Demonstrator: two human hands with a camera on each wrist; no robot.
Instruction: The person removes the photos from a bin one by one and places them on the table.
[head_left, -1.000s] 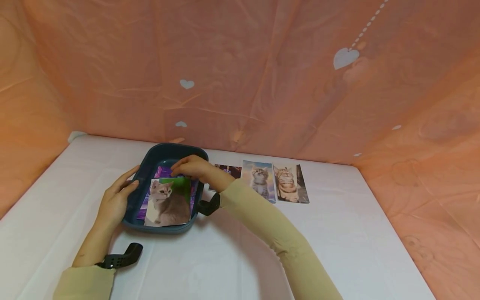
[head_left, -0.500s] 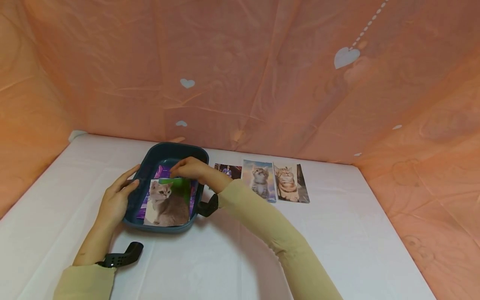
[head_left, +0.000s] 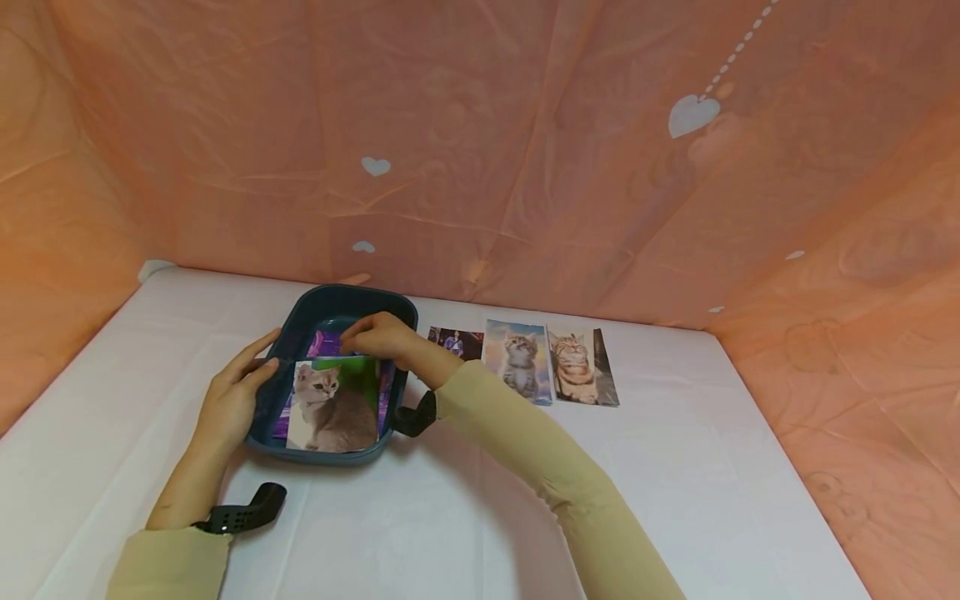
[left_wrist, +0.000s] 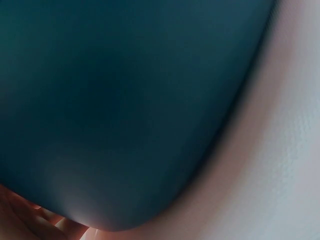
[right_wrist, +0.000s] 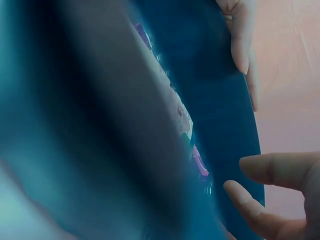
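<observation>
Right hand [head_left: 378, 335] fingertips on cat photo [head_left: 334, 404].

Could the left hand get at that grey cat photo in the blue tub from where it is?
Probably yes. The left hand rests on the blue tub's near wall, right beside the grey cat photo. The tub is open-topped, and the right hand covers only the photo's far edge.

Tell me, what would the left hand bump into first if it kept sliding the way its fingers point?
Probably nothing new: the left hand already rests on the blue tub, fingers along its left wall. Beyond lies only white table, though depth is unclear.
</observation>
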